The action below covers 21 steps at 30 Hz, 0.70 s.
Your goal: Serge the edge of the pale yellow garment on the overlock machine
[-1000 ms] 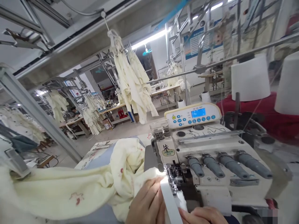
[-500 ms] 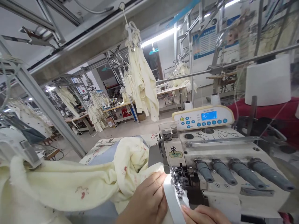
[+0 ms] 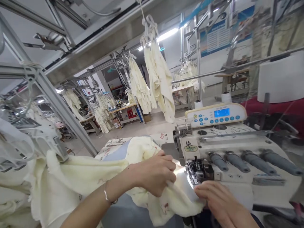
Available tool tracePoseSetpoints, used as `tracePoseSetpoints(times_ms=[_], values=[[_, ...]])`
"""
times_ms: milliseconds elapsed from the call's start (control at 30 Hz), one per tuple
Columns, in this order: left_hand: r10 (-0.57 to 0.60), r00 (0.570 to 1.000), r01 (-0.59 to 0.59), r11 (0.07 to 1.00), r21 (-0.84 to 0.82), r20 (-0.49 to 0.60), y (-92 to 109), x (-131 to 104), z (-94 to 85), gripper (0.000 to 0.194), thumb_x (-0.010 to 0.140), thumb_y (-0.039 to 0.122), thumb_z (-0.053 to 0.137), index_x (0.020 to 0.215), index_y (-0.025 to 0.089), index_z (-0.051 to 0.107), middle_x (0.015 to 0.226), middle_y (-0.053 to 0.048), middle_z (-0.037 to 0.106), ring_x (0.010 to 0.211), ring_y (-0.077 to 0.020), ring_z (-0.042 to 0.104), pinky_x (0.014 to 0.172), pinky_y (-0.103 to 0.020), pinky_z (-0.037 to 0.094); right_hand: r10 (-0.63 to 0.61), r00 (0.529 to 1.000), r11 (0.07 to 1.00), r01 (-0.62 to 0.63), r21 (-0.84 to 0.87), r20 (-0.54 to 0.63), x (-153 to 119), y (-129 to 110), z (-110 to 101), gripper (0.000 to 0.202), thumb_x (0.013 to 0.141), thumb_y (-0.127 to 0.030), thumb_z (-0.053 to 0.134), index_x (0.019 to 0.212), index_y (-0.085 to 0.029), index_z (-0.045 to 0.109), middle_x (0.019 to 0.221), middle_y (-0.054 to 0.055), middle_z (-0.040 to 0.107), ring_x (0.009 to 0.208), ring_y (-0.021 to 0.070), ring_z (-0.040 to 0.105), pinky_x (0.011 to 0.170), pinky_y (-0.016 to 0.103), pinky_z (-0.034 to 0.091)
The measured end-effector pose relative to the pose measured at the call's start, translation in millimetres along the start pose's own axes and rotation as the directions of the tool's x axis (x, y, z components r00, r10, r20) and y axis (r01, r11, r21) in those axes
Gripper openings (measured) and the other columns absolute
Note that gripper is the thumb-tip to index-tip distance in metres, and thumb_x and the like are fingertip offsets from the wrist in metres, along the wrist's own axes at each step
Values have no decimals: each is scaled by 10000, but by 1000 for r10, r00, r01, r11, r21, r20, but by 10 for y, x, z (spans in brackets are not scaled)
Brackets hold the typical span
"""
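The right hand (image 3: pixel 219 201) lies flat on the cream fleece garment (image 3: pixel 99 177) just before the overlock machine's presser foot (image 3: pixel 198 167), while the left hand (image 3: pixel 154 172) grips a bunched fold beside it. Feeding well probably means keeping the edge flat and the bulk on the desk (image 3: pixel 118 152) unsnagged.

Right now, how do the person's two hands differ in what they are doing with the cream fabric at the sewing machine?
The left hand grips a bunched fold of the cream fabric, fingers curled; the right hand lies flatter, pressing the fabric's edge. The left hand sits left of the sewing machine; the right hand is just below its needle area. Both touch the same fabric.
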<state>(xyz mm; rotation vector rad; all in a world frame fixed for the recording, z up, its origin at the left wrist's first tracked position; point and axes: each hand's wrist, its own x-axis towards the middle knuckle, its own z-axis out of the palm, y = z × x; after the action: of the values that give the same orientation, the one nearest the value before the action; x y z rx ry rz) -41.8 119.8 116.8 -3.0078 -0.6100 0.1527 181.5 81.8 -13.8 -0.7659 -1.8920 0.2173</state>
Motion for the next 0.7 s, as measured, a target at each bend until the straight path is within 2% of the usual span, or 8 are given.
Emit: tracePoseSetpoints(times_ms=[133,200,267,367,467,533,600,700], values=[[205,978,-210,933,-292,-48,347,-119,-128,154,760,230,701,863,184,596,968,-4,665,1002,-179,539,951,-317,375,316,913,897,-376,232,259,38,-16,80,412,979,-488,306,965,-260,649,943,13,624,919,166,578,844,285,487],[178,983,-183,951,-249,-41,507,-152,-91,128,867,303,617,847,184,573,859,-5,671,954,-176,561,960,-342,348,411,867,837,-481,260,283,47,-60,138,502,971,-558,270,998,-237,655,952,34,625,934,192,573,860,324,477],[95,995,-97,989,-107,-27,624,-148,-28,140,920,246,521,801,186,566,714,-1,625,837,-176,561,897,-381,336,451,857,816,-509,273,250,61,-140,169,560,981,-568,214,1035,-219,648,1001,46,627,980,199,567,879,332,459],[45,996,-47,999,-22,-79,709,-99,49,135,859,87,484,817,192,558,740,7,605,762,-157,535,841,-369,323,410,887,840,-457,291,211,63,-280,135,594,990,-560,163,960,-222,650,942,35,616,972,189,551,873,319,437],[-11,983,-19,986,-165,-183,716,-53,77,247,779,-2,479,921,198,516,889,8,612,824,-138,552,845,-322,338,305,931,886,-354,300,199,-30,-411,28,633,947,-664,173,855,-232,627,911,32,590,959,197,537,872,324,430],[-65,974,5,964,-266,-219,704,-41,74,312,751,-7,484,987,196,481,936,-4,604,887,-148,561,850,-310,354,225,962,914,-264,309,157,-156,-487,-44,612,929,-694,197,927,-242,610,988,37,591,985,201,540,875,322,443],[-68,974,-5,947,-321,-215,692,-37,76,359,735,-1,490,1030,202,468,946,-8,595,916,-154,563,861,-306,364,140,988,953,-153,262,67,-305,-542,-85,421,946,-592,347,1051,-251,570,1048,35,593,1017,192,550,872,299,463],[-22,981,-41,947,-320,-191,669,-7,147,451,695,4,512,1091,217,476,1034,-18,589,975,-168,547,909,-316,356,22,1000,998,-22,51,9,-490,-545,-63,224,830,-249,575,1047,-228,522,1025,27,598,999,167,574,861,259,488]])
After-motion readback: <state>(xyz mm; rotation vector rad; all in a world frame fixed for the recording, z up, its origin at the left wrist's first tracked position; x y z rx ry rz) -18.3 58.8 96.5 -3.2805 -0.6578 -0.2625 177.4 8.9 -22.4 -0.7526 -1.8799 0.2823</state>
